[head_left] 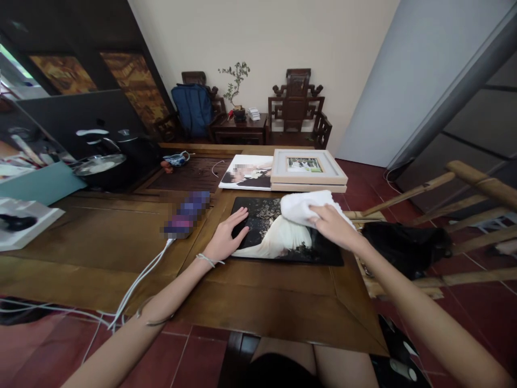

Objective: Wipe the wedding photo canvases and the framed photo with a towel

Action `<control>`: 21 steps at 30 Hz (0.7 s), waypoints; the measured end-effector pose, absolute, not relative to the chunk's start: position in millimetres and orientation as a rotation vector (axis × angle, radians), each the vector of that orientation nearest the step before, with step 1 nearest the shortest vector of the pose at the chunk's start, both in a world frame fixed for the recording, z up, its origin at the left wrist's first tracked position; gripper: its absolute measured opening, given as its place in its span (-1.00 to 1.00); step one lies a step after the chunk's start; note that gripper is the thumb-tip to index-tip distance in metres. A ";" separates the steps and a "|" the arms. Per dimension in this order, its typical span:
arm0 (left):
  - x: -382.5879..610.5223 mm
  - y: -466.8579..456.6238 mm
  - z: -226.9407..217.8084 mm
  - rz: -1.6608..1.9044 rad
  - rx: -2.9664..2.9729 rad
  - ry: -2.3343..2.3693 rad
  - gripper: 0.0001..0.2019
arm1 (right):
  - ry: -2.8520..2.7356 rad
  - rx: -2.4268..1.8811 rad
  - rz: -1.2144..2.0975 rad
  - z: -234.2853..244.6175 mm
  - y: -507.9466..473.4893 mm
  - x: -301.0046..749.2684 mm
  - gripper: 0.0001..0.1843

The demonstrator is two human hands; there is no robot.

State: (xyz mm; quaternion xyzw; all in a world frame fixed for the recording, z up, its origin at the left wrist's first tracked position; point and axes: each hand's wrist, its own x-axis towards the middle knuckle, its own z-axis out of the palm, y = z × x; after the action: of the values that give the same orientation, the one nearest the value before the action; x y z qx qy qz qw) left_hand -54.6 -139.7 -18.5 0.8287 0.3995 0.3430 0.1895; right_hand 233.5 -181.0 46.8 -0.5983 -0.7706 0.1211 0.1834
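A dark photo print [283, 237] with a white dress on it lies flat on the wooden table [258, 302]. My left hand [228, 237] rests open, fingers flat, on the print's left edge. My right hand [329, 223] is closed on a white cloth [302, 207] that lies on the print's upper right part.
Behind the print lie another photo [246, 172] and a stack of light picture frames [307, 170]. A blurred object [186, 215] with a white cable [137, 285] sits to the left. A bamboo chair [444, 226] with a black bag [404, 245] stands at the right. Pots and lids [100, 161] are at the far left.
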 end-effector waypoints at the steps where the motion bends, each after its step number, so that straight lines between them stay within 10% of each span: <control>1: -54.7 -139.8 -18.4 0.961 2.327 1.121 -0.58 | -2.153 -1.703 0.342 49.1 -165.9 237.0 -0.73; 21: -53.0 -139.2 -20.8 0.980 2.340 1.129 -0.58 | -2.341 -1.516 0.415 41.5 -326.8 209.7 -0.73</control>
State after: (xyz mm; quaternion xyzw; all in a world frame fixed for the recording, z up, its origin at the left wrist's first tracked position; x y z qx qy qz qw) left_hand -53.0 -139.2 -20.8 0.8287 0.3997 0.3472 0.1814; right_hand 209.7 -326.8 41.5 -0.5307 -0.8195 0.1451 0.1603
